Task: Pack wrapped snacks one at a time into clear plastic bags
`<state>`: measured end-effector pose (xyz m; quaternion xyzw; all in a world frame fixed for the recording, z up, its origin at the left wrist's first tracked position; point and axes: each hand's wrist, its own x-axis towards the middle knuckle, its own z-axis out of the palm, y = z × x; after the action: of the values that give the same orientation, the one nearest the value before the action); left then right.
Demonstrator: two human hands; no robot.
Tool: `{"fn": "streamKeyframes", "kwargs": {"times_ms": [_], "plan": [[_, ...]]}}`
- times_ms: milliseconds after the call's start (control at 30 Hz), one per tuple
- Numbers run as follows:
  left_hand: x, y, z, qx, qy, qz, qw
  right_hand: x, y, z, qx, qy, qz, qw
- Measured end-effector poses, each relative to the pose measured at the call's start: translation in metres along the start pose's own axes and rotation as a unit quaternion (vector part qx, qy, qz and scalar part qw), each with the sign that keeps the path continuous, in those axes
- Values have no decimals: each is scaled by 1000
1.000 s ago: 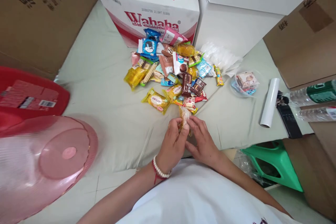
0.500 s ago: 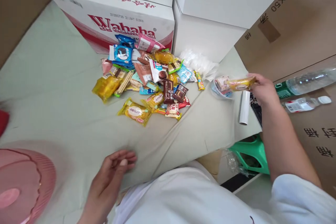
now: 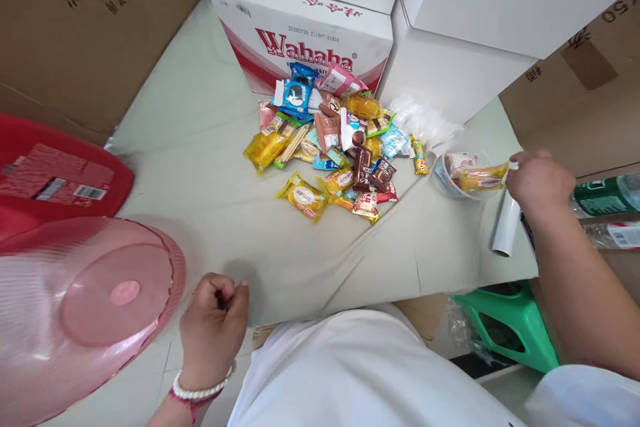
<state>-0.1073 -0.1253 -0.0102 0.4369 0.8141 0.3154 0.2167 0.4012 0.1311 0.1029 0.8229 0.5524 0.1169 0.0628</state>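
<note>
- When the view is read as a clock face with 12 o'clock at the far side, the right hand [image 3: 543, 187] is at 3 o'clock, at the right end of a yellow-wrapped snack [image 3: 483, 178].
- Right-hand grip: fingers bent toward the wrapper end. The fingertips are blurred and partly hidden; whether they hold the wrapper or sit just beside it cannot be told.
- Yellow-wrapped snack: located at the mouth of a clear plastic bowl [image 3: 439, 177], lying crosswise, printed label visible.
- Bowl contents: a pale packet [image 3: 459, 163] shows at the snack's 10 o'clock.
- Left hand [image 3: 217, 320]: between 7 and 8 o'clock, fingers curled inward in a narrow grip, thumb along the forefinger. A white beaded bracelet [image 3: 200, 391] encircles the wrist.
- Snack pile [image 3: 327, 133]: from centre toward 12 o'clock, on a cloth-covered surface [image 3: 350, 260]. A printed carton [image 3: 310, 33] stands directly behind it.
- White roll [image 3: 507, 227]: between 4 and 5 o'clock of the bowl.
- Clear plastic bags [image 3: 425, 120]: 2 o'clock, near the pile.
- Pink translucent tub [image 3: 120, 280]: 8 o'clock, near the left hand.
- Green stool [image 3: 543, 340]: 4 o'clock, below the surface edge.
</note>
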Motion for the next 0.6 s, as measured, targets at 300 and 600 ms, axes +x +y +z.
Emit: {"fn": "streamKeyframes", "kwargs": {"times_ms": [300,600], "plan": [[-15,-15,4,46,4,31,998,23,-81,-37,128,29,-163,978],[-13,-39,17,78,118,339,930,55,-132,5,-90,-67,-318,941]]}}
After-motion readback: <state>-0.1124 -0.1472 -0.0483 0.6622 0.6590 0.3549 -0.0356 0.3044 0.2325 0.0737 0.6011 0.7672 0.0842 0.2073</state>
